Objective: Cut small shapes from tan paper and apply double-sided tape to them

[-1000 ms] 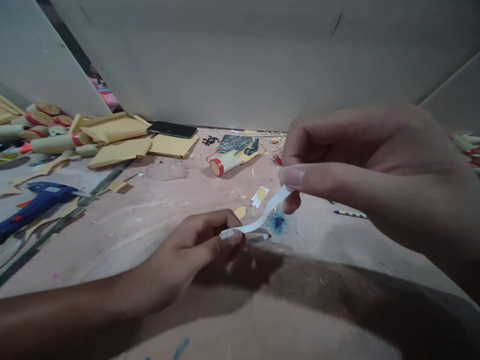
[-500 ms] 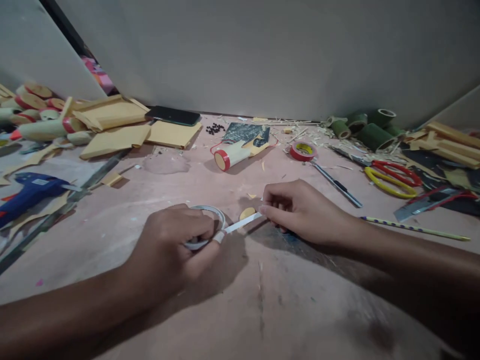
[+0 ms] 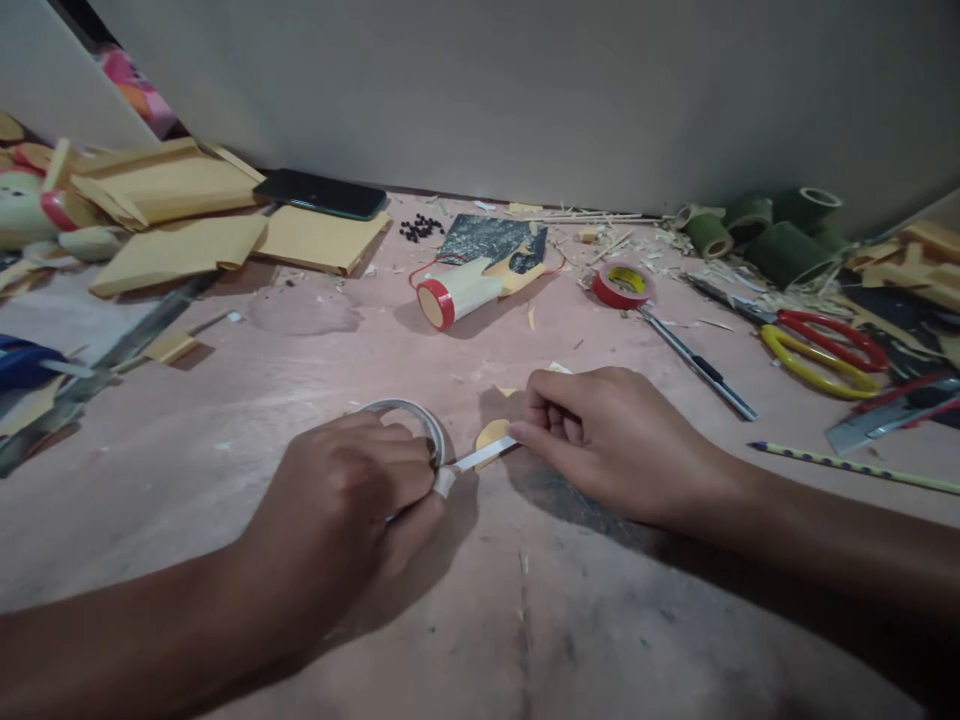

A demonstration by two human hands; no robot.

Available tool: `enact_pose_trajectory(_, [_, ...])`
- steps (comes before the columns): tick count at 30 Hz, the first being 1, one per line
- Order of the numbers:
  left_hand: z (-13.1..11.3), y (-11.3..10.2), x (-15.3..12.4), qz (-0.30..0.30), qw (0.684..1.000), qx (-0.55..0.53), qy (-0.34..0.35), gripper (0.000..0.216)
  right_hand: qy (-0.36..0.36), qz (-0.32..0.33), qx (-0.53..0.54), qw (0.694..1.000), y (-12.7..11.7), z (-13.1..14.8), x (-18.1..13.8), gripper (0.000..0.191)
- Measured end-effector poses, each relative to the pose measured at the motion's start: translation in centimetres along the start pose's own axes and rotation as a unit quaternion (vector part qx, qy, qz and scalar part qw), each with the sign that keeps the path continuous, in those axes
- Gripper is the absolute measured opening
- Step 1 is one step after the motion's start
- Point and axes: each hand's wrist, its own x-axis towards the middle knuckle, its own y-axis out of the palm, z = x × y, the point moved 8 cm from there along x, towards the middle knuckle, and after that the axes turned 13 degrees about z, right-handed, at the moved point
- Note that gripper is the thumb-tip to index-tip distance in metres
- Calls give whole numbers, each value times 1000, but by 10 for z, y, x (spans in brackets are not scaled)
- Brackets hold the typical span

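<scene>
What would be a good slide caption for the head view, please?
The left hand holds a white tape roll; the right hand pinches its extended strip.

Tabletop (image 3: pixel 465 640): pinkish, scuffed, stained, spanning the middle and lower frame.
Black beads (image 3: pixel 421 228): loose cluster, upper centre-left.
Red-rimmed cylinder (image 3: pixel 465 288): on its side, upper centre.
Red tape roll (image 3: pixel 622 286): flat, upper right of centre.
Slim silver tool (image 3: pixel 699 362): slanting, right of centre.
Scissors (image 3: pixel 821 350): red and yellow handles, right.
Patterned pencil (image 3: pixel 855 466): right edge, below the scissors.
Green tubes (image 3: pixel 787 250): grouped, upper right.
</scene>
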Motion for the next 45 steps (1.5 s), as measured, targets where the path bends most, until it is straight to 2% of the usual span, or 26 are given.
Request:
enact_pose_trajectory(8, [-7, 1, 3, 44, 998, -34, -4, 33, 21, 16, -12, 1000, 5, -3, 2, 18])
enact_pose_trajectory(23, [-9, 4, 3, 44, 999, -21, 13, 37, 29, 43, -34, 998, 9, -4, 5, 19])
enact_pose_trajectory(35, [-6, 5, 2, 51, 998, -43, -5, 35, 31, 42, -45, 998, 9, -3, 6, 19])
enact_pose_trajectory(41, [1, 6, 4, 58, 996, -58, -36, 38, 37, 43, -58, 997, 9, -3, 7, 20])
enact_pose_trajectory(45, [1, 5, 3, 44, 998, -48, -23, 37, 37, 39, -68, 996, 9, -2, 7, 19])
